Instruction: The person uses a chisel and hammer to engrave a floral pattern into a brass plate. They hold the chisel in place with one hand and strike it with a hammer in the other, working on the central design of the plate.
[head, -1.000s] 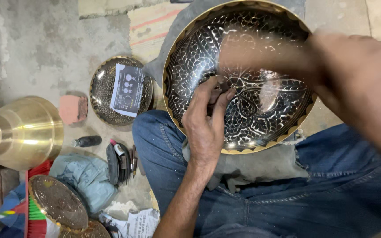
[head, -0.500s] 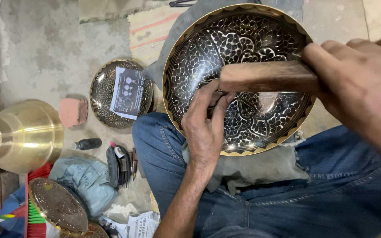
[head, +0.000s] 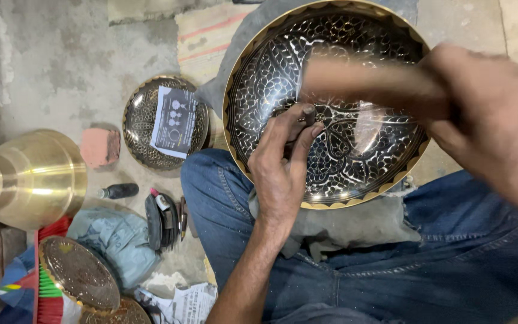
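Large engraved brass bowl (head: 355,156), dark-filled floral pattern with a gold scalloped rim, rests tilted on a grey cloth (head: 355,225) across the person's lap, blue jeans (head: 391,270) beneath. Left hand (head: 283,171) lies inside the bowl at its left-centre; fingers (head: 307,129) pinched together around a small dark engraving tool (head: 298,129), tip set against the bowl's inner surface. Tool mostly hidden by the fingers; exact shape cannot be told. Right hand (head: 487,120) above the bowl's right rim, closed around one end of a wooden mallet (head: 361,81), which lies roughly level across the upper bowl, above the left fingertips; both blurred by motion. On the concrete floor at the bowl's left: a smaller engraved plate (head: 166,123) with a printed paper sheet on it, a pink block (head: 100,147), a polished brass vessel (head: 28,180) at the left edge, a small dark bottle (head: 118,191), another engraved dish (head: 79,273) near the bottom-left corner.
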`<state>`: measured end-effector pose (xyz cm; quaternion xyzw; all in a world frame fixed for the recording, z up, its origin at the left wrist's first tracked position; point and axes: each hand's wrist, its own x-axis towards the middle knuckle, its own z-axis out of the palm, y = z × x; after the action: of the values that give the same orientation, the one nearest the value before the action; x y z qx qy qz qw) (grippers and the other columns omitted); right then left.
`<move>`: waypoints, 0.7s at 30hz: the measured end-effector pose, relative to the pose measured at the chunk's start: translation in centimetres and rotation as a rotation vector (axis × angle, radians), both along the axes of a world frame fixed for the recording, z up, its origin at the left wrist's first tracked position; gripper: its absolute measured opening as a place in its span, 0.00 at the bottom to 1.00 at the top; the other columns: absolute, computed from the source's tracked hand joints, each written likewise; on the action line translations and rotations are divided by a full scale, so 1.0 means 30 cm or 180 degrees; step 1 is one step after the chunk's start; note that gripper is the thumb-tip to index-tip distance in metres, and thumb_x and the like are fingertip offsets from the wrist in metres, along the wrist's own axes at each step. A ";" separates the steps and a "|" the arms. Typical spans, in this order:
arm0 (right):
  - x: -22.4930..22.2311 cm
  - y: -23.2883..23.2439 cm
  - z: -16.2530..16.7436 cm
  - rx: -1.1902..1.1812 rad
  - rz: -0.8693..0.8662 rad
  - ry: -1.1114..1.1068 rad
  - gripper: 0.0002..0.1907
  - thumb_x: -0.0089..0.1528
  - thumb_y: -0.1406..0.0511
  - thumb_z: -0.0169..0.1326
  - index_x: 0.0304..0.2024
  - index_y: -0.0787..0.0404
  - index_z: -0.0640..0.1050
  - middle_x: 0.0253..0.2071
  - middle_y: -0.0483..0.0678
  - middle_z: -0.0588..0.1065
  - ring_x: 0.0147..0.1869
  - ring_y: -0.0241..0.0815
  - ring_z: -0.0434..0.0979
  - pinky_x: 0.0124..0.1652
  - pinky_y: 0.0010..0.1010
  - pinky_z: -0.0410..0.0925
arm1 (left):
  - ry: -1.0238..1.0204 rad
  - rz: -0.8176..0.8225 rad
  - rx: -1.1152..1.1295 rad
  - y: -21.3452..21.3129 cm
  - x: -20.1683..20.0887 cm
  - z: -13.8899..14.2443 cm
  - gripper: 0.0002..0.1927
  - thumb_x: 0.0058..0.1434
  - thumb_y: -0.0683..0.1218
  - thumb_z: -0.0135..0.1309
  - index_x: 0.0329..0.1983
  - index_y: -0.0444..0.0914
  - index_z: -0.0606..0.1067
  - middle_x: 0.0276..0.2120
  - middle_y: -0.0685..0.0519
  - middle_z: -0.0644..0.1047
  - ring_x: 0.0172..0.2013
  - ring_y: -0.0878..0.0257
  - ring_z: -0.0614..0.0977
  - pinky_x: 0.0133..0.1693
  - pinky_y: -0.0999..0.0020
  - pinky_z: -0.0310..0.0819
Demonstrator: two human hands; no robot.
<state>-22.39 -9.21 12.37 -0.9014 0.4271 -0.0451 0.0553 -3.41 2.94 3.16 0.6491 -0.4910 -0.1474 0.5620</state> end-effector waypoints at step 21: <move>0.011 0.024 0.006 0.0290 -0.0370 0.0739 0.18 0.64 0.60 0.60 0.53 0.56 0.71 0.32 0.48 0.78 0.36 0.42 0.82 0.40 0.34 0.74 | -0.0029 -0.0037 0.0075 0.006 0.001 -0.002 0.17 0.68 0.36 0.58 0.60 0.37 0.74 0.47 0.50 0.81 0.48 0.62 0.87 0.48 0.70 0.87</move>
<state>-22.07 -8.51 12.54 -0.8708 0.4837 0.0759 0.0437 -3.37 3.13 3.09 0.6535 -0.4955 -0.1535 0.5512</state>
